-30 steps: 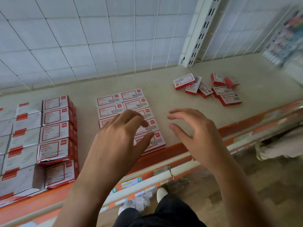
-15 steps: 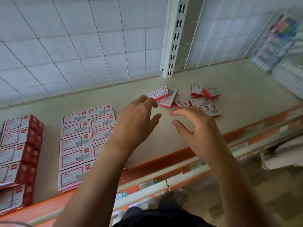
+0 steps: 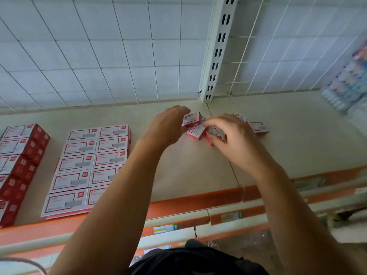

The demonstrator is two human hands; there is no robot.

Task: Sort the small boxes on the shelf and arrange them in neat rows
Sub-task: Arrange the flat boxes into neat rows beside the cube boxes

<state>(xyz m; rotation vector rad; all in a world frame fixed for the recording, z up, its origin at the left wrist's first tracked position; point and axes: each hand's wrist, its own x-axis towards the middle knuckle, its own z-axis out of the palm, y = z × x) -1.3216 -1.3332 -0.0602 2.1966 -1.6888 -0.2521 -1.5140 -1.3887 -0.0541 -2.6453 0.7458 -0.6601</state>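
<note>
Fingers (image 3: 211, 122) of the right hand (image 3: 231, 136) pinch a flat red-and-white box (image 3: 215, 132); the left hand (image 3: 168, 125) curves, grip unclear.

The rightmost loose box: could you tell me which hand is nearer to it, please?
Right. The right hand is just left of the box, over the pile; the left hand is farther left, at the pile's other end.
</note>
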